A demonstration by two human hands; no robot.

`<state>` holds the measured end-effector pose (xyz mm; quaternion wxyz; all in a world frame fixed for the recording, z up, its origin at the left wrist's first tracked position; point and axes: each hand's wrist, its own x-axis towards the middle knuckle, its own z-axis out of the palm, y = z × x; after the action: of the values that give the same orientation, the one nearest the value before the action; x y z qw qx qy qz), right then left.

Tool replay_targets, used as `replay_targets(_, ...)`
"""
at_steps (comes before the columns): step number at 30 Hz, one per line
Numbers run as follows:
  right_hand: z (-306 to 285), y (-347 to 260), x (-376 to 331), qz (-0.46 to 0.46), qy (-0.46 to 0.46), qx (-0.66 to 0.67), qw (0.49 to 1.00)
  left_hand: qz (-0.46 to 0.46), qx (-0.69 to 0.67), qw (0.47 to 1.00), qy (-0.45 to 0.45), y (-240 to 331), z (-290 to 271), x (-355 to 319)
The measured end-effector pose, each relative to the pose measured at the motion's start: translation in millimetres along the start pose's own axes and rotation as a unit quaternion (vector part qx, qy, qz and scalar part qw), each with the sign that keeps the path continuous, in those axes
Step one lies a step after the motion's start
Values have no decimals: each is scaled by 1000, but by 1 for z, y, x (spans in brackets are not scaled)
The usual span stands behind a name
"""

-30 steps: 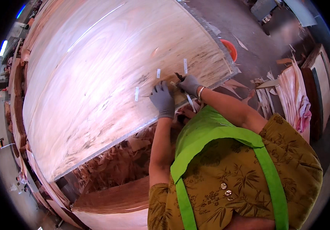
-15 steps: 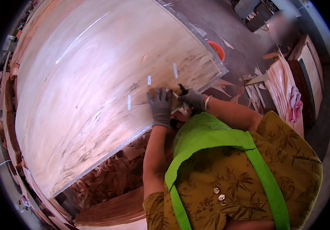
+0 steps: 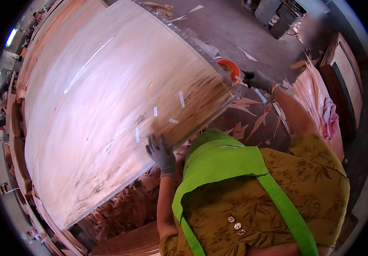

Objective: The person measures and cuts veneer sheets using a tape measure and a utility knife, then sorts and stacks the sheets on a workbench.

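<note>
A large, pale wood veneer sheet (image 3: 107,111) spreads over the work surface in front of me. Short white tape strips (image 3: 181,99) are stuck on it near its right corner. At the sheet's near edge lies my left hand (image 3: 161,154) in a grey glove, fingers apart, holding nothing. My right hand (image 3: 258,81), also gloved, hangs in the air beyond the right corner, its fingers closed around a small dark thing whose kind I cannot make out. A pale strip (image 3: 260,95) shows just below that hand.
An orange bucket (image 3: 228,70) is beside the sheet's right corner. Veneer scraps (image 3: 246,104) litter the floor, and more are heaped under the near edge. Stacked veneer sheets (image 3: 314,100) stand at the right. Long wood stacks (image 3: 15,141) run along the left.
My right hand has left the sheet and swung out to the right. My left hand has slid left and nearer to me. Another tape strip now shows where my hands were.
</note>
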<state>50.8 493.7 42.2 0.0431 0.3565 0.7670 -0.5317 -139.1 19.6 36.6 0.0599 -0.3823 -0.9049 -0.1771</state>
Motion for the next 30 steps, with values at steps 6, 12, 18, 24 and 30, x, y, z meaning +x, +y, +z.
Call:
replay_targets(6, 19, -39, 75, 30, -79, -109, 990, -116, -23, 992, 39, -16, 12, -21)
replay_targets(12, 20, 42, 112, -1, -47, -97, 994, -237, -33, 971, -10, 1, 7, -4)
replay_targets(18, 73, -77, 65, -62, 214, -218, 950, -280, 43, 954, -95, 18, 17, 28)
replay_targets(24, 201, -118, 44, -269, -136, -205, 931, -264, 39, 961, -64, 29, 31, 47)
replay_targets(30, 279, -148, 44, -259, -189, -317, 893, -297, -61, 953, -24, 14, 43, 34)
